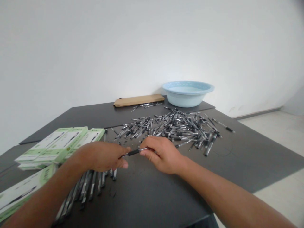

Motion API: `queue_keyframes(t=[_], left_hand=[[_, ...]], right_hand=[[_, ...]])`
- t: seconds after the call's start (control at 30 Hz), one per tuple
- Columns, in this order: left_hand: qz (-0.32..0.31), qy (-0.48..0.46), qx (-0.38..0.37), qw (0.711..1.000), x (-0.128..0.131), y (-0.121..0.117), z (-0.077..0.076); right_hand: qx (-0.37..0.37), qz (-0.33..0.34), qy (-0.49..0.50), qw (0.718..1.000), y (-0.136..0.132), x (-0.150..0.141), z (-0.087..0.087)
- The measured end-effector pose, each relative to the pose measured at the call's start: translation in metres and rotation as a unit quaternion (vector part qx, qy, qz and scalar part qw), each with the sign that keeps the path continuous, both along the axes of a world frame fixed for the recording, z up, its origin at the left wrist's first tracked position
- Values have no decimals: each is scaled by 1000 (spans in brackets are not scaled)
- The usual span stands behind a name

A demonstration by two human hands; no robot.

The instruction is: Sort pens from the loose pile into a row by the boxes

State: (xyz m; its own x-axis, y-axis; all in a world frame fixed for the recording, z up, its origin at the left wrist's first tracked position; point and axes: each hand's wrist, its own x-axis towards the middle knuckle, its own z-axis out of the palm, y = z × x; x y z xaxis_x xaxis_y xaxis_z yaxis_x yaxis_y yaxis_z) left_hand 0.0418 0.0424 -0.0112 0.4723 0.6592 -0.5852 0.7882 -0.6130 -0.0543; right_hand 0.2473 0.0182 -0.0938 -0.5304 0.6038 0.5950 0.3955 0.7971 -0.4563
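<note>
Between my two hands lies one black pen with a clear barrel, held level just above the dark table. My left hand is closed on its tip end and my right hand pinches the other end. Beyond my hands spreads a loose heap of several like pens. Under my left forearm a row of pens lies side by side on the table.
Green and white pen boxes lie at the left, one more nearer the front edge. At the back stand a pale blue basin and a flat brown envelope. The table's right edge drops to a pale floor.
</note>
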Motion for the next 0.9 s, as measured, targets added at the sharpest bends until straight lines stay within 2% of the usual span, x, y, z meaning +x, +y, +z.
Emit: queue_keyframes(t=[0.3,0.47,0.53,0.6,0.67,0.77,0.83,0.9], left_hand=[[4,-2,10,1000,-3,-1,-3],[8,-2,18,1000,-9,2,0],[19,-7,15,1000,-12,3,1],[22,-12,11,1000,-13,3,2],[11,-11,14,1000,-13,3,2],[-1,4,23,1000,-11,2,1],[2,8,21,1000,-10,1,1],[3,6,17,1000,-9,0,2]], right_hand=[[-30,-7,13,999,-1,0,1],[-72,14,32,997,-3,-2,-5],[-73,-4,36,997,0,0,-4],[-55,-54,45,996,7,8,0],[-20,-142,67,987,19,24,8],[23,-306,95,947,45,61,19],[11,-398,36,917,65,86,24],[-41,-454,-102,884,85,104,24]])
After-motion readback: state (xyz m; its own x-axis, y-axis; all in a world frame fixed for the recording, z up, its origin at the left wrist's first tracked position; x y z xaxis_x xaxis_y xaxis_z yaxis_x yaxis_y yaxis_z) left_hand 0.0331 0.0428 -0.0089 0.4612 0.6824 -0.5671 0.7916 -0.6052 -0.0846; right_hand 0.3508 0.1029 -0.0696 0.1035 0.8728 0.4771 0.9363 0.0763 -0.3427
